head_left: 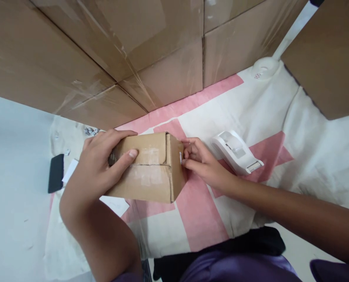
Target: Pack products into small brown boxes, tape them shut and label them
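A small cardboard box point(143, 182) is held tilted over the cloth, with strips of clear tape across the seam of its flaps. My left hand point(103, 160) grips its left end, thumb on the taped face and fingers over the far edge. At the box's right end, my right hand point(198, 158) has its fingers curled and its thumb against the side. A small white spot point(180, 158) shows there beside the fingertips; what they pinch, if anything, is too small to tell. Just right of that hand, a white tape dispenser point(235, 152) lies on the cloth.
Large taped cartons point(162, 51) form a wall behind the pink-and-white cloth point(202, 211). A white lamp-like stand point(266, 67) is at back right, near another carton point(324, 58). On the left lie a dark phone-like object point(56, 173), white paper point(70, 170) and crumpled scraps point(91, 131).
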`<state>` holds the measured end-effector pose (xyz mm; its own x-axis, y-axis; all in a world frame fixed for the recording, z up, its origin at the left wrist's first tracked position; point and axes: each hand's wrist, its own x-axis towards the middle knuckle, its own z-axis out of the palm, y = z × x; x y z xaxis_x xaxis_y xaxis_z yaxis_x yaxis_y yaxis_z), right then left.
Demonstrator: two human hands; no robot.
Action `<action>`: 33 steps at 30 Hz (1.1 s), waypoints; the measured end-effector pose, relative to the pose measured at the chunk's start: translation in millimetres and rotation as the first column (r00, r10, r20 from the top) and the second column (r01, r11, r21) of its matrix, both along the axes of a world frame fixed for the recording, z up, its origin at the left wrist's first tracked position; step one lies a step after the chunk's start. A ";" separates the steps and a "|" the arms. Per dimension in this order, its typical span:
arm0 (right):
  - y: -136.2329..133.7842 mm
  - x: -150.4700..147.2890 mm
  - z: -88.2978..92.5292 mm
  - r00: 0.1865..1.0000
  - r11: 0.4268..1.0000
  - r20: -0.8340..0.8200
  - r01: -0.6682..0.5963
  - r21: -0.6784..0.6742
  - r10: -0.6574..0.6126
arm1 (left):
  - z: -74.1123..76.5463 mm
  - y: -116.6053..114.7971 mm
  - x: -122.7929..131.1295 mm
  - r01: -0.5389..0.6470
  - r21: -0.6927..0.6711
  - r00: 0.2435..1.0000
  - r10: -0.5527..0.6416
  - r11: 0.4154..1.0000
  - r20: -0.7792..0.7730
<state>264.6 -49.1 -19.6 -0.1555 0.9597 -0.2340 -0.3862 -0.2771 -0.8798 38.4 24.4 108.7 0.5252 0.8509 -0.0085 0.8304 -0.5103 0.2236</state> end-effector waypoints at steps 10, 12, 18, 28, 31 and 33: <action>0.2 0.7 -0.7 0.999 1.000 -0.036 -0.004 -0.017 0.003 | -1.1 1.0 -1.6 0.016 0.000 1.000 -0.016 1.000 -0.011; 0.1 0.8 -0.7 1.000 1.000 -0.028 0.000 -0.011 0.000 | -1.4 0.9 -1.5 0.020 0.010 1.000 -0.020 1.000 -0.004; 1.0 1.0 -0.1 1.000 1.000 -0.010 0.002 -0.006 -0.002 | -0.2 0.8 -0.2 0.006 -0.008 1.000 -0.006 1.000 -0.001; 0.3 0.9 3.0 1.000 1.000 0.017 -0.001 -0.012 0.002 | -1.1 1.0 -1.0 0.008 0.002 1.000 -0.008 1.000 -0.008; 1.0 0.6 1.4 1.000 1.000 0.015 0.012 0.017 -0.012 | -1.0 0.4 -0.7 0.010 0.011 1.000 -0.010 1.000 -0.011; 1.8 0.6 -0.6 1.000 1.000 0.024 0.009 0.030 -0.010 | -0.7 -0.2 -0.3 0.011 0.009 1.000 -0.011 1.000 -0.013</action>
